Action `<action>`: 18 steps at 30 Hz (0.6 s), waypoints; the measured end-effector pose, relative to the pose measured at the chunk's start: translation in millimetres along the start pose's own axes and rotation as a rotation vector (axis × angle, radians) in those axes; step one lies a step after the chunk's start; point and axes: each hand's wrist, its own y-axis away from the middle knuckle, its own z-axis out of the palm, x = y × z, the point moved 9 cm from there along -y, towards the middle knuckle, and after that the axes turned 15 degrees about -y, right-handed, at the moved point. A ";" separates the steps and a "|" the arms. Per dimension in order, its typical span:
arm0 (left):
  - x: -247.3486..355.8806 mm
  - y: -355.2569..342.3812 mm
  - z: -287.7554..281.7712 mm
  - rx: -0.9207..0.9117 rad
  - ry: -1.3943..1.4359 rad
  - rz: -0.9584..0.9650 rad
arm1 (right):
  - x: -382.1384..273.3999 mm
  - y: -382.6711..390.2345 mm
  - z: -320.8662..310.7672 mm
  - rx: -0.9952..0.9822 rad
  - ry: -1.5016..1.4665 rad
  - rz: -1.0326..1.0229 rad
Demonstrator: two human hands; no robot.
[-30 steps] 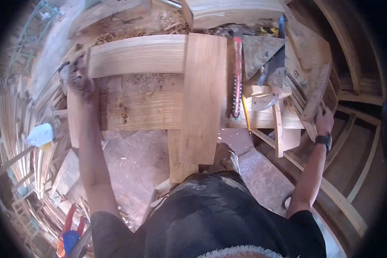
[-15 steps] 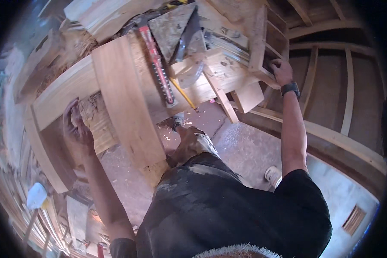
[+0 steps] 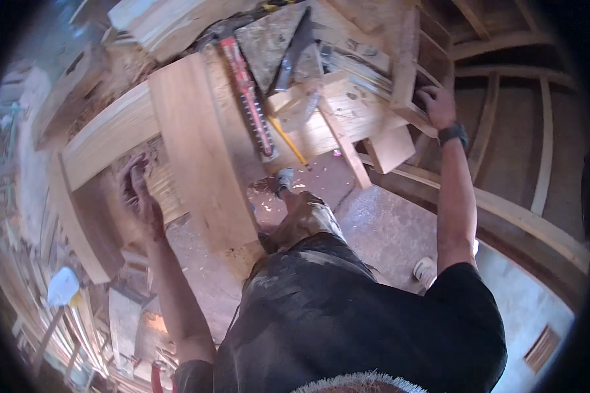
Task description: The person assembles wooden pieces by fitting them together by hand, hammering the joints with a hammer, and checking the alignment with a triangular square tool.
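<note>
My right hand (image 3: 437, 107) has its fingers curled over the near rim of a slatted wooden frame (image 3: 404, 69) at the upper right; the fingertips go partly out of sight inside it. In the air to the left hovers my left hand (image 3: 141, 193), fingers half bent, with nothing in it. It is just left of a wide, smooth wooden board (image 3: 196, 144) that lies across the workbench and sticks out toward me. Right of that board rest a red-and-black toothed tool (image 3: 246, 98), a yellow pencil (image 3: 288, 141) and a handsaw (image 3: 294, 52).
A narrow wood strip (image 3: 345, 144) and a wood block (image 3: 390, 149) jut over the bench's near edge. Large wooden framing (image 3: 498, 131) stands on the right. Wood offcuts (image 3: 19, 281) pile up at lower left. Shavings lie on the floor (image 3: 393, 219) around my feet.
My left hand has moved a little right, closer to the wide board, and its fingers look less spread. My right hand stays on the slatted frame. The whole view has shifted slightly.
</note>
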 end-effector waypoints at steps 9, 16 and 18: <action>21.2 23.1 22.1 -0.035 0.163 -0.042 | -12.7 -3.0 -10.3 0.052 0.178 0.116; 33.6 26.5 35.0 -0.055 0.156 -0.063 | -113.2 22.6 5.9 0.182 -0.472 -0.151; 36.9 29.2 35.2 -0.045 0.114 -0.018 | -165.8 37.6 51.1 0.009 -0.554 -0.084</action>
